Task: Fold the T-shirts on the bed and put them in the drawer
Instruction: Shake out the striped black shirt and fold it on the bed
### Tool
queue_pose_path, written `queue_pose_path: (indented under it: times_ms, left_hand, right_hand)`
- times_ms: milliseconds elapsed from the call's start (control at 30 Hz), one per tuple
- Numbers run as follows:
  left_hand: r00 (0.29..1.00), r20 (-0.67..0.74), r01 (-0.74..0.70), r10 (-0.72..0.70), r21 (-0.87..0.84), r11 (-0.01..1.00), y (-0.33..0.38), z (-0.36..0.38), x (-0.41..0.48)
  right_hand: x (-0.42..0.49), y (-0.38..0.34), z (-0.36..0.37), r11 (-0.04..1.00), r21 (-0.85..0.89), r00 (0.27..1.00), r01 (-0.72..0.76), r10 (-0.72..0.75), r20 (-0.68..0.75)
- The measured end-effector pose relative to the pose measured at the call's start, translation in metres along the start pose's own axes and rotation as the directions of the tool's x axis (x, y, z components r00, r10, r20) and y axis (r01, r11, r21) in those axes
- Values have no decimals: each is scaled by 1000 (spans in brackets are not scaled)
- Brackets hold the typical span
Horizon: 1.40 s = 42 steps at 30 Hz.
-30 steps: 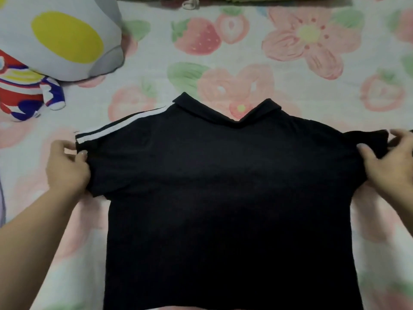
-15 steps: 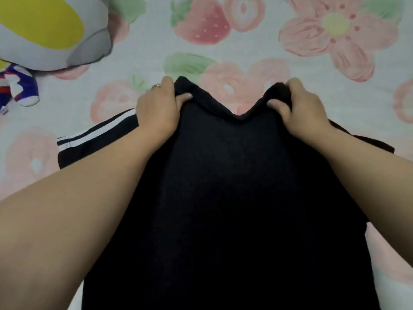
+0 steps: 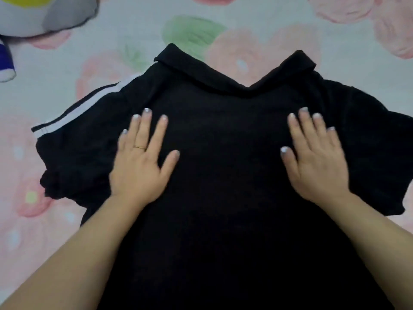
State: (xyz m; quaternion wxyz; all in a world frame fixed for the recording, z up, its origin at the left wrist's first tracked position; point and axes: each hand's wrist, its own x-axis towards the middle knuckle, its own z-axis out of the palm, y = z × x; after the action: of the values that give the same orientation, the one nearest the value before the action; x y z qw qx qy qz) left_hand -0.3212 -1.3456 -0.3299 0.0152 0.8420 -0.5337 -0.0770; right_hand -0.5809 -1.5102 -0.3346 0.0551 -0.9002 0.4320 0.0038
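A black T-shirt with a collar lies spread flat on the bed, collar pointing away from me. White stripes run along its left sleeve. My left hand lies flat on the shirt's left chest, fingers straight and spread, a ring on one finger. On the right chest my right hand presses flat in the same way. Both sleeves stick out to the sides, and the left one is a little rumpled. The shirt's lower part runs out of view below. No drawer is in view.
The bed sheet is pale with pink flowers and strawberries. A grey and yellow plush toy sits at the top left corner, with a blue and white piece at the left edge.
First my hands held the sleeve ends, then they gripped the collar corners. Now both have let go and lie flat on the chest, nearer to me. The view has moved closer.
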Motion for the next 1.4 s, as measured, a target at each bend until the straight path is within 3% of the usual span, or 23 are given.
queue_pose_path:
  times_ms: [100,200,233,300,367,400,467,567,667,700,767,833,867,933,967,1000,1067,1167,1233,1267,1333,1400]
  left_hand:
    - [978,29,205,-207,69,976,-58,-20,-2]
    - [938,-35,346,-345,38,937,-52,-39,-11]
    - [942,-103,323,-320,15,946,-33,-41,-16]
    - [972,-200,123,-125,-21,992,21,-35,-38]
    - [988,-119,-103,99,-25,994,67,-18,-76]
    - [989,-44,-144,143,-12,990,72,-9,-92]
    - [997,72,-29,28,20,999,45,4,-120]
    - [952,68,297,-298,15,955,-16,0,-157]
    - [816,136,578,-562,-160,800,-33,-15,-182]
    - [780,155,624,-606,-251,740,-28,-19,-188]
    - [734,182,656,-655,-440,613,-13,-27,-197]
    - [659,277,671,-699,-635,382,0,-34,-208]
    - [617,343,667,-708,-705,240,1,-37,-211]
    - [576,458,604,-677,-797,-25,-10,-47,-216]
    - [579,491,574,-651,-813,-103,-19,-52,-219]
    - [589,516,584,-622,-804,-115,-29,-57,-223]
    - [602,574,673,-555,-739,-34,-39,-64,-233]
    - [611,614,767,-500,-615,182,-31,-59,-246]
    - [636,545,769,-547,-507,389,-26,-48,-249]
    - [646,475,760,-597,-475,444,-25,-45,-246]
    - [616,344,743,-708,-553,377,-26,-43,-234]
    - [548,279,709,-788,-654,262,-23,-42,-218]
  right_hand:
    - [-7,64,-11,976,-32,974,-214,216,71]
    - [-18,52,-27,943,-24,943,-332,332,-9]
    - [-23,30,-31,954,-3,951,-300,299,-75]
    - [-45,-33,-29,991,94,980,-91,106,-166]
    - [-78,-83,-15,972,190,986,139,-119,-114]
    - [-92,-91,-8,965,177,981,193,-184,-65]
    - [-113,-65,0,991,74,993,116,-117,13]
    - [-143,3,-8,989,-41,988,-140,142,53]
    - [-177,29,-21,955,-27,947,-296,297,123]
    - [-187,27,-23,907,38,903,-420,414,114]
    - [-198,17,-32,708,213,739,-673,652,168]
    - [-208,15,-39,508,355,613,-785,722,322]
    - [-213,19,-43,430,425,590,-796,709,387]
    - [-224,32,-50,371,513,609,-774,660,441]
    - [-229,41,-55,356,540,617,-763,649,445]
    - [-233,51,-62,342,550,619,-762,634,463]
    - [-241,65,-70,340,515,597,-787,629,498]
    - [-261,79,-58,575,247,611,-780,615,499]
    - [-263,82,-44,684,61,598,-727,587,545]
    - [-253,81,-43,727,-22,596,-686,579,557]
    - [-219,73,-50,803,-88,671,-589,547,500]
    - [-164,32,-71,881,-63,818,-470,461,344]
